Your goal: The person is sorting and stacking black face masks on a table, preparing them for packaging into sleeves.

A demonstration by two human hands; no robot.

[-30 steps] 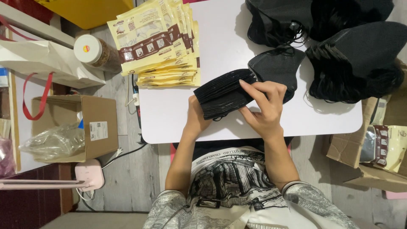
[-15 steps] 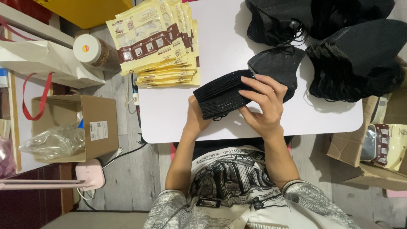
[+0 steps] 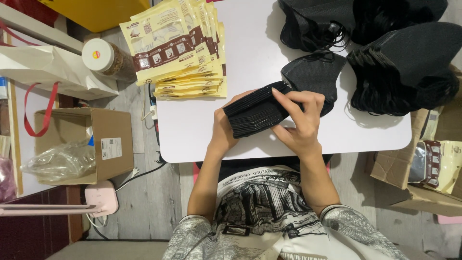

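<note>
Both hands are grasping one stack of folded black masks (image 3: pixel 255 111) just above the near part of the white table (image 3: pixel 250 58). The left hand (image 3: pixel 225 129) is gripping the stack's left end from underneath, with fingers curled up around its edge. The right hand (image 3: pixel 301 123) is clasping the right end, its fingers stretched across the top of the stack. The number of masks in the stack is too hard to tell; the layers are too thin to count.

Just beyond the right hand, a single black mask (image 3: pixel 315 74) is lying flat on the table, touching the held stack's far right corner. Three heaps of black masks are sitting further off: one at the far middle (image 3: pixel 310 24), one at the far right corner (image 3: pixel 399 14), and one large heap on the right (image 3: pixel 409 67), its ear loops hanging over the table's right edge.

On the far left part of the table, one fanned pile of yellow and brown packets (image 3: pixel 175 45) is resting, well apart from the hands. Nothing is lying between the hands and the packets.

On the floor to the left, one open cardboard box (image 3: pixel 108 144) is holding a crumpled clear plastic bag (image 3: pixel 60 161). One jar with a white lid (image 3: pixel 103 58) is standing beyond it, beside a white bag with red handles (image 3: pixel 48 72). To the right, another cardboard box (image 3: pixel 399 173) is holding a shiny packet (image 3: pixel 440 163).
</note>
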